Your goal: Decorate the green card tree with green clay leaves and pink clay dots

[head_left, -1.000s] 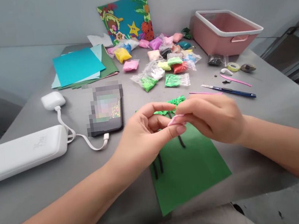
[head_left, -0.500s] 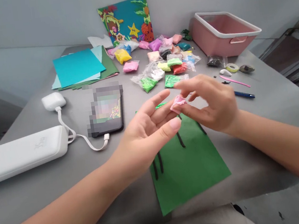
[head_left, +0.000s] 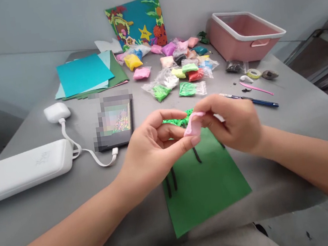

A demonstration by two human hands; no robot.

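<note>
A small piece of pink modelling clay [head_left: 193, 124] is stretched between my two hands. My left hand [head_left: 157, 142] pinches its lower left end between thumb and fingers. The upper right end is gripped by the fingertips of my right hand [head_left: 232, 124]. Beneath them lies a green sheet [head_left: 206, 192] bearing dark clay strips [head_left: 174, 179] and a bumpy band of bright green clay [head_left: 178, 122] along its far edge. My hands hide part of that band and of the sheet.
Several bagged clays [head_left: 188, 89] lie beyond my hands. A pink bin [head_left: 232, 43] stands back right, near a craft knife [head_left: 265, 103] and a pink tool [head_left: 256, 88]. On the left are a phone [head_left: 115, 121], a white power bank [head_left: 25, 169] and coloured sheets [head_left: 83, 75]. A decorated picture [head_left: 135, 24] leans behind.
Half a second ago my left hand was spread while my right held the crumpled pink clay. Now both hands pinch it, and it is drawn out longer between them.
</note>
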